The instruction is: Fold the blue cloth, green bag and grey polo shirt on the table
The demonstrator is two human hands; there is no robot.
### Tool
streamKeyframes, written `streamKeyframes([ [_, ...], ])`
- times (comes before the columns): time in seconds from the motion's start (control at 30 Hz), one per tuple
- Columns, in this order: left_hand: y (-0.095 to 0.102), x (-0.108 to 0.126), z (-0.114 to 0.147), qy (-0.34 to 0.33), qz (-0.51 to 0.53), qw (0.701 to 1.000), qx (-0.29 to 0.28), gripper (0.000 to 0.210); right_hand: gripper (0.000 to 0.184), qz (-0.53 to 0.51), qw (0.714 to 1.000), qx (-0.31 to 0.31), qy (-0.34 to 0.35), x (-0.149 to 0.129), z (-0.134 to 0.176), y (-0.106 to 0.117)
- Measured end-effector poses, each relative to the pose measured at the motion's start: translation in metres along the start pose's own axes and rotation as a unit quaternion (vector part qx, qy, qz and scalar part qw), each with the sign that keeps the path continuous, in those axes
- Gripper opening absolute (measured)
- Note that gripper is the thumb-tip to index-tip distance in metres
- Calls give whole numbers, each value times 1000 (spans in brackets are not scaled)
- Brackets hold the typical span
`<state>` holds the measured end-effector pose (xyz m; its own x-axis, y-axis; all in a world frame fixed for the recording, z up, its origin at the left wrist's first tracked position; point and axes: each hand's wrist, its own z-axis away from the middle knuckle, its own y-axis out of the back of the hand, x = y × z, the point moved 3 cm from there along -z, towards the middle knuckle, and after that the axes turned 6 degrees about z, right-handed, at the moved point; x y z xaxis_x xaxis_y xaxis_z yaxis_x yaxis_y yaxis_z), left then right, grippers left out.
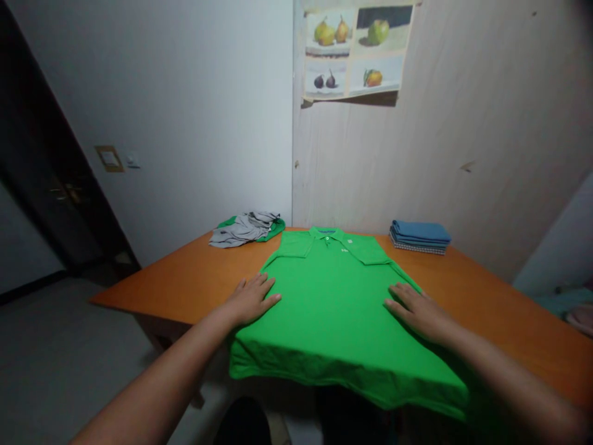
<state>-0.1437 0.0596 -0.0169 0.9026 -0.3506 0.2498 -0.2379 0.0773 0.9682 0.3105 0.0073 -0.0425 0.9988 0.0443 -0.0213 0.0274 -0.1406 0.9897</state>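
A green polo shirt (331, 309) lies spread front side up on the table, its collar toward the wall and its hem hanging over the near edge. Both short sleeves rest out to the sides near the top. My left hand (252, 299) lies flat on the shirt's left edge, fingers spread. On the opposite edge, my right hand (414, 311) rests with its fingers stretched out over the fabric. Neither hand grips the cloth.
The orange table (194, 284) has its far edge by the wall. A crumpled heap of grey and green clothes (248, 229) sits at the back left. Folded blue and checked clothes (419, 237) are stacked at the back right. A fruit poster (352, 55) hangs above.
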Motion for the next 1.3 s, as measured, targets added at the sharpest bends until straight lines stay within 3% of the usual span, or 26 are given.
streamKeyframes([
  [0.13,9,-12,24,37,4,998,53,64,73,-9,1000,-3,-1,1,22,-6],
  [0.33,13,-16,60,62,69,975,202,44,71,-27,999,24,1,5,49,-8],
  [0.47,-4,-6,85,18,95,953,286,39,66,-46,997,60,-3,-7,72,-3],
  [0.63,-29,1,110,-5,93,897,431,31,60,-62,994,92,-8,-35,103,7],
  [0.87,-48,1,128,60,99,829,548,39,47,-155,969,189,-19,-48,136,15],
  [0.93,-48,-2,131,79,125,815,560,44,46,-220,939,257,-67,-39,148,19],
  [1.07,-54,-12,132,128,260,790,540,51,47,-318,842,375,-223,-14,172,20],
  [1.2,-74,-19,126,163,471,750,436,58,47,-364,764,408,-343,8,188,8],
  [1.3,-89,-20,123,151,533,754,352,60,53,-413,721,399,-388,22,195,-11],
])
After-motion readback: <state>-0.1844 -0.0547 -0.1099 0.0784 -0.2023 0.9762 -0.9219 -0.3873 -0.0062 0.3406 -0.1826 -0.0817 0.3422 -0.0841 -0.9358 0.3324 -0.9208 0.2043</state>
